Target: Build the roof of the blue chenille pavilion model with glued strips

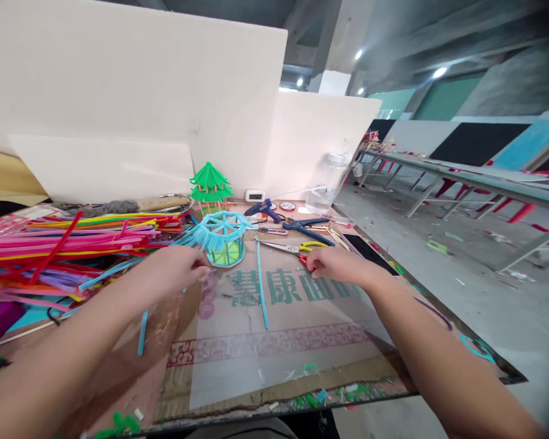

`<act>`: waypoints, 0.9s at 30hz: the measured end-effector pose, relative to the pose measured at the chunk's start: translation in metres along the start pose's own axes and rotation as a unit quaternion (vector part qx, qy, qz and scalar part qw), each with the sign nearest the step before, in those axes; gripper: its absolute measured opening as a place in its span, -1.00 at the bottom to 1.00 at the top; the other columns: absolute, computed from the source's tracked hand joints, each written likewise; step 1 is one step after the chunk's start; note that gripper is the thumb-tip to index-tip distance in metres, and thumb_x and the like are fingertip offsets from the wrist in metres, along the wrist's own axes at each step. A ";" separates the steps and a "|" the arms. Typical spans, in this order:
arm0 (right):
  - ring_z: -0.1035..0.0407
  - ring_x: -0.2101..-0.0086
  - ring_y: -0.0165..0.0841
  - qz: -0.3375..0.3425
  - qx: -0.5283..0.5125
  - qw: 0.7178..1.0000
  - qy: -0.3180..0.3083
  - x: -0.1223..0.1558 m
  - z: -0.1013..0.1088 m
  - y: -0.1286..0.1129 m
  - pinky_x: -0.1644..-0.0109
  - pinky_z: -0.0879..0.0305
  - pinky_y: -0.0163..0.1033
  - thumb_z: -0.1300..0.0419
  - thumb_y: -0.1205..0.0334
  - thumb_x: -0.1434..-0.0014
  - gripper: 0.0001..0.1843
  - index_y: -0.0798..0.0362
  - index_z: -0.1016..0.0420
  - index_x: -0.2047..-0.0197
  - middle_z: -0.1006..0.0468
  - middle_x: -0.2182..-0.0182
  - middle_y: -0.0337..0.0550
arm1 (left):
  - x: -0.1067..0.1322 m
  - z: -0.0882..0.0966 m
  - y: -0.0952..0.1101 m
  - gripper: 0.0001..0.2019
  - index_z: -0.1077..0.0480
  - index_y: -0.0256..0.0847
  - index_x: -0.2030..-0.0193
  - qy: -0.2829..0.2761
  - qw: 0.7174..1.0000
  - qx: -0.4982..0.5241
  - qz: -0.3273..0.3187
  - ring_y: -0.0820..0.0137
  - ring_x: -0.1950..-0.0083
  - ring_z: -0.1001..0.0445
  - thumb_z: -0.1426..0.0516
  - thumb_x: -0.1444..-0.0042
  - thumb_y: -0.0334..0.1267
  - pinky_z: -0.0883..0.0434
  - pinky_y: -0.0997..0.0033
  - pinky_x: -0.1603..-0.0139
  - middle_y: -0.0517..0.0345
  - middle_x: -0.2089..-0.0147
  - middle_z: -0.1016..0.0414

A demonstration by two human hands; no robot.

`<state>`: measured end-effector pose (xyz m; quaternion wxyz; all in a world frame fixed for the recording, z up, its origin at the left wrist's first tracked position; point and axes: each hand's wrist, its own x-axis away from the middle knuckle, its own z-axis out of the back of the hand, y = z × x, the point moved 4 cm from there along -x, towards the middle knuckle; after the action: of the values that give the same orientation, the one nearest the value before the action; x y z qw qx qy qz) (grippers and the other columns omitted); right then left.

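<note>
My left hand (185, 266) has its fingers curled together, close to a small round model (224, 235) made of light blue pipe cleaners with a green base. Whatever its fingertips hold, if anything, is hidden. The fingers of my right hand (332, 263) are closed around the red and yellow handles of the scissors (281, 246), whose blades point left. Between both hands a single light blue pipe cleaner (260, 286) lies lengthwise on the printed sheet. A shorter blue piece (143, 332) lies below my left forearm.
Bundled colourful pipe cleaners (73, 244) fill the left side. Behind stand a green tiered pagoda model (209, 186), a glue gun (266, 209), blue-handled pliers (308, 230), a small digital clock (255, 195) and a clear bottle (328, 183). A phone (368, 253) lies near the right edge.
</note>
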<state>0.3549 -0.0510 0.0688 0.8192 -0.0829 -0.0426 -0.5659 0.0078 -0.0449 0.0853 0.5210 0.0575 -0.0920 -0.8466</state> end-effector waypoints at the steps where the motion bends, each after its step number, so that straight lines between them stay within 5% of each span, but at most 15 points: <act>1: -0.43 0.28 -0.33 -0.004 0.016 1.000 0.009 -0.001 -0.002 -0.002 0.30 -0.15 -0.33 -0.21 0.30 -0.03 -0.88 -0.01 -0.54 0.31 -0.59 0.27 -0.21 | -0.002 -0.004 0.009 -0.75 -0.55 -0.02 0.22 -0.019 1.000 -0.006 -0.007 0.21 0.24 -0.54 -0.05 -0.12 -0.09 -0.34 0.32 0.28 0.14 0.25 -0.60; 6: -0.47 0.24 -0.28 -0.015 0.085 0.996 0.038 0.001 -0.004 -0.016 0.21 -0.20 -0.29 -0.07 0.37 -0.14 -0.80 0.03 -0.53 0.28 -0.61 0.26 -0.11 | -0.010 -0.036 0.041 -0.67 -0.48 0.01 0.03 -0.036 0.990 -0.029 -0.137 0.24 -0.05 -0.46 -0.22 -0.01 -0.21 -0.29 0.33 -0.07 0.17 -0.02 -0.52; 9: -0.50 0.25 -0.18 -0.046 0.136 0.988 0.048 0.007 -0.004 -0.018 0.20 -0.23 -0.21 0.01 0.45 -0.18 -0.73 0.14 -0.53 0.26 -0.62 0.27 0.10 | -0.008 -0.046 0.041 -0.66 -0.46 -0.04 -0.02 -0.022 0.987 -0.032 -0.157 0.24 -0.04 -0.46 -0.20 -0.06 -0.22 -0.31 0.35 -0.03 0.11 -0.09 -0.47; 12: -0.52 0.31 -0.11 -0.065 0.173 0.982 0.042 0.007 -0.007 -0.018 0.25 -0.24 -0.16 0.01 0.51 -0.14 -0.73 0.18 -0.53 0.35 -0.61 0.35 0.17 | -0.004 -0.046 0.034 -0.69 -0.45 -0.06 -0.01 -0.019 0.992 -0.003 -0.127 0.23 0.09 -0.51 -0.17 -0.11 -0.16 -0.33 0.32 0.04 0.08 0.02 -0.52; 15: -0.52 0.30 -0.11 -0.058 0.184 0.980 0.040 0.004 -0.010 -0.020 0.27 -0.23 -0.17 0.01 0.50 -0.16 -0.72 0.15 -0.52 0.35 -0.61 0.35 0.14 | -0.004 -0.043 0.028 -0.71 -0.46 -0.08 0.06 -0.014 0.993 0.025 -0.113 0.19 0.11 -0.51 -0.20 -0.08 -0.08 -0.25 0.22 -0.10 0.11 0.18 -0.57; 19: -0.50 0.31 -0.17 -0.042 0.182 0.981 0.053 0.001 -0.008 -0.028 0.29 -0.19 -0.22 0.01 0.41 -0.24 -0.75 0.10 -0.47 0.14 -0.61 0.32 0.05 | -0.007 -0.042 0.021 -0.68 -0.46 -0.12 0.30 0.016 0.992 0.017 -0.122 0.18 0.15 -0.47 -0.28 0.08 0.05 -0.08 0.10 -0.24 0.10 0.26 -0.54; 23: -0.46 0.23 -0.25 0.008 0.128 0.989 0.080 -0.005 -0.007 -0.034 0.24 -0.16 -0.28 -0.05 0.34 -0.23 -0.80 0.03 -0.48 0.15 -0.60 0.25 -0.06 | -0.011 -0.047 0.010 -0.61 -0.40 -0.11 0.39 0.008 0.996 0.021 -0.090 0.08 0.00 -0.39 -0.32 0.22 0.11 -0.20 0.19 -0.09 0.12 0.34 -0.50; 27: -0.43 0.20 -0.30 0.025 0.054 0.995 0.082 -0.007 -0.006 -0.028 0.22 -0.14 -0.31 -0.09 0.30 -0.19 -0.82 0.04 -0.54 0.29 -0.58 0.23 -0.11 | -0.014 -0.048 0.004 -0.71 -0.37 -0.08 0.38 -0.002 0.998 0.054 -0.041 0.10 -0.04 -0.34 -0.26 0.12 0.04 -0.24 0.37 0.23 0.16 0.45 -0.46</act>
<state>0.3264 -0.0554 0.0639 0.8372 0.0068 -0.0040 -0.5468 0.0265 -0.0391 0.0392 0.4816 0.0870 -0.1362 -0.8614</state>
